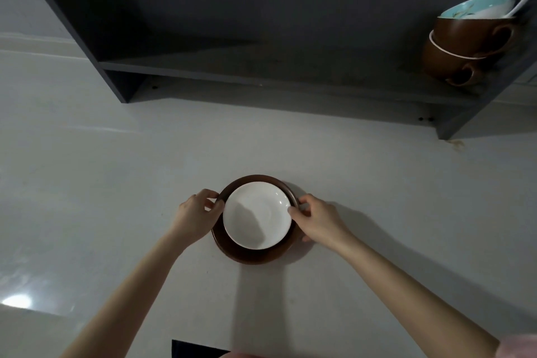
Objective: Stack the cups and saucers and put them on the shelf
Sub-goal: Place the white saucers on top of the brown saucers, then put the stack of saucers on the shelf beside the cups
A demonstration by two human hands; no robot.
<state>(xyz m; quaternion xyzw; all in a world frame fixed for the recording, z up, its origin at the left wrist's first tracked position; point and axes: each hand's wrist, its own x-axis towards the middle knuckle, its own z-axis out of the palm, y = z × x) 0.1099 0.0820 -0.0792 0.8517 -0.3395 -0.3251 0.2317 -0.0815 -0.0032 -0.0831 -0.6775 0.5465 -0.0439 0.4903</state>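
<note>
A white saucer (257, 216) lies on top of brown saucers (250, 253) stacked on the pale counter (116, 183). My left hand (199, 218) grips the stack's left rim, and my right hand (316, 219) grips its right rim, thumb on the white saucer's edge. On the dark grey shelf (261, 67) at the far right stands a stack of cups: two brown cups (465, 49) with a light blue cup (488, 4) on top, handles turned to the right.
The shelf is a dark open box fixed to the wall above the counter, with bare board left of the cups. A dark rectangle (197, 349) shows at the bottom edge of the view.
</note>
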